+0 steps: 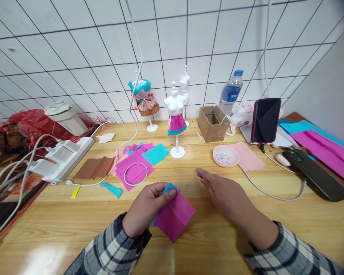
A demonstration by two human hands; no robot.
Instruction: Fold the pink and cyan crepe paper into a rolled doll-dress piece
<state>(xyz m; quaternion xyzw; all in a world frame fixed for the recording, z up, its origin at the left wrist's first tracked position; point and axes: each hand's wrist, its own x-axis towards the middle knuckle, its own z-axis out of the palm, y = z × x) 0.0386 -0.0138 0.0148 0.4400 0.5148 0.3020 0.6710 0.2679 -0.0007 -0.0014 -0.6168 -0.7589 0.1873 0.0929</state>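
Pink sheet point(174, 219) and blue sheet point(169, 187) are pinched together by the left hand point(147, 208) over the tabletop point(74, 225), at six o'clock from the front doll figure point(177, 121). It seems the sheets are being lined up, so a soft pinch and flat edges are called for. The pink one is lightly creased; the blue one is mostly hidden behind it. At three o'clock, whether anything is held by the right hand point(232, 198) cannot be told.

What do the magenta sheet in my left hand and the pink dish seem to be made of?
Magenta sheet: matte, probably crepe paper or thin cloth, given its soft creases. Pink dish: likely smooth plastic, judging by its even, translucent-looking wall.
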